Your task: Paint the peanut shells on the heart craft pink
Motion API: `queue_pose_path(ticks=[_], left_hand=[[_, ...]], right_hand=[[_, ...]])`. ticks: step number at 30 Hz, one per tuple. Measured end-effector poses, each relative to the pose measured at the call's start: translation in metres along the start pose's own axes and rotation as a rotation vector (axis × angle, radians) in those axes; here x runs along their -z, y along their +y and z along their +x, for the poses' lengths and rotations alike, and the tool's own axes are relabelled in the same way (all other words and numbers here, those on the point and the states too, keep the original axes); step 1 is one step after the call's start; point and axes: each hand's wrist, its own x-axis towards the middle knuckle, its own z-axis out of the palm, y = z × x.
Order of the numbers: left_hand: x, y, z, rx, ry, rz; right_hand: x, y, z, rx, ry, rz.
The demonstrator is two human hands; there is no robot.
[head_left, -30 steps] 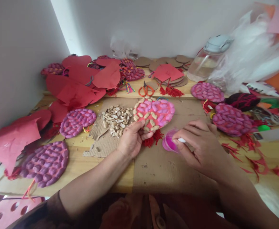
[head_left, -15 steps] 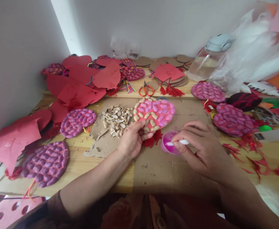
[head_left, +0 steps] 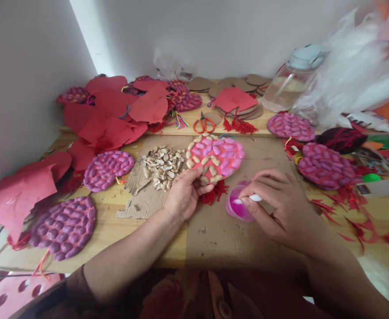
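My left hand (head_left: 185,195) grips the lower edge of a red heart-shaped piece (head_left: 215,159) covered with peanut shells, thumb on top. Its shells are pink on the right and top, and bare tan on the left and bottom. A red tassel (head_left: 214,195) hangs below it. My right hand (head_left: 274,204) pinches a white stick-like tool (head_left: 255,197), perhaps a brush handle. The tool's lower end is inside a small clear cup (head_left: 239,212) of bright pink paint. Left of the heart lies a pile of peanut shells (head_left: 163,166) on cardboard.
Purple shell-covered pieces (head_left: 63,228) lie on both sides, with red paper shapes (head_left: 104,119) at the left. Orange-handled scissors (head_left: 204,124) rest on the back ledge. A jar of liquid (head_left: 284,86) and a plastic bag (head_left: 350,75) stand back right. Red scraps (head_left: 367,228) lie at the right.
The paint cup has shifted slightly right and down, with the tool still in it. My left hand and the heart piece stay in place.
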Motion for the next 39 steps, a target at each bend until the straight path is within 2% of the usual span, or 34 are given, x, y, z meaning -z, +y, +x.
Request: queue_pose_path(ticks=[9,12,15,18,20,22,33,39], left_hand=[[0.0,0.0,0.0,0.001,0.001,0.001],[0.0,0.0,-0.001,-0.012,-0.023,-0.003],[0.0,-0.001,-0.004,-0.046,-0.057,0.002],[0.0,-0.001,-0.005,-0.066,-0.074,-0.003],[0.001,-0.002,-0.005,-0.062,-0.077,-0.003],[0.001,-0.002,-0.004,-0.05,-0.072,-0.003],[-0.007,0.005,-0.006,0.069,0.027,-0.046],[-0.011,0.009,-0.01,0.104,0.061,-0.054]], right_hand=[[-0.004,0.0,-0.001,-0.005,0.005,-0.028],[0.002,0.001,0.0,-0.02,0.066,0.027],[0.01,0.001,0.0,-0.054,0.206,0.169],[0.012,-0.001,0.0,-0.118,0.442,0.321],[0.01,-0.003,0.001,-0.137,0.62,0.37],[0.006,-0.004,0.002,-0.117,0.706,0.359],[-0.001,-0.003,0.002,-0.056,0.519,0.274],[-0.002,-0.002,0.003,-0.042,0.516,0.232]])
